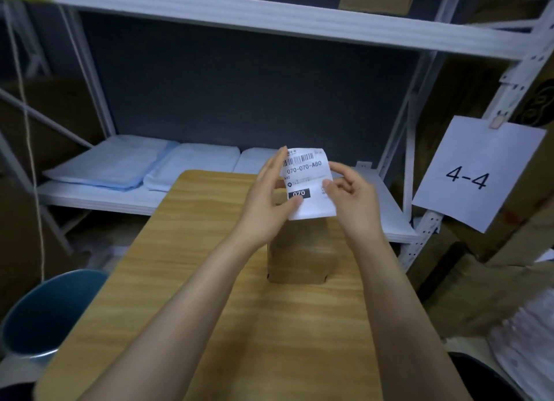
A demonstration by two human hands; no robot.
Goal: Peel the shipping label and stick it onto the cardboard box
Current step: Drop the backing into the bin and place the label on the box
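- Hands were both raised above the counter [192,280], sharing one shipping label [308,184] between them.
- Left hand [271,196] gripped the label's left edge, thumb pressed on the printed face near the lower corner, fingers extended up behind the sheet.
- The label stood roughly upright, printed side towards the camera, slightly curled, directly above the cardboard box [299,253] and not touching it. Whether the backing had begun to separate could not be determined.
- Right hand [349,192] pinched the label's right edge between thumb and curled fingers, apparently working at that edge to start the peel.
- The box sat on the counter below and between the forearms, unrestrained by either hand.
- Risks, as judged:
  - A tear at the right edge, if the pull were sharp or off-angle.
  - The freed adhesive folding onto itself, given the curl in the sheet.
  - A crooked or wrinkled placement, since the box could shift under pressure with nothing steadying it.
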